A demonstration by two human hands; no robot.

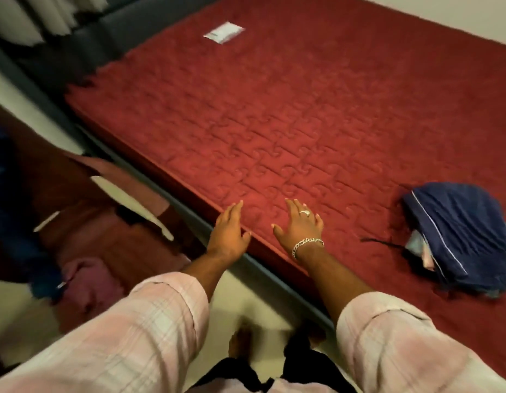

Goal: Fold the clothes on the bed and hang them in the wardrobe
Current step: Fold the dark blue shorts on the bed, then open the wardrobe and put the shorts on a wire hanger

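A red quilted mattress [288, 109] fills most of the view. On its right side lies a crumpled dark blue garment [461, 234] with a thin white stripe, with a bit of lighter cloth under it. My left hand [227, 232] reaches out with straight fingers over the mattress's near edge and holds nothing. My right hand [301, 224], with a ring and a bracelet, is spread flat just above or on the mattress near that edge, well left of the blue garment.
A white paper label [224, 32] lies far up the mattress. At the left are brownish and pink clothes [90, 211] and a dark blue cloth [7, 194], blurred. A grey bed frame [189, 214] runs along the mattress. Pale floor shows below.
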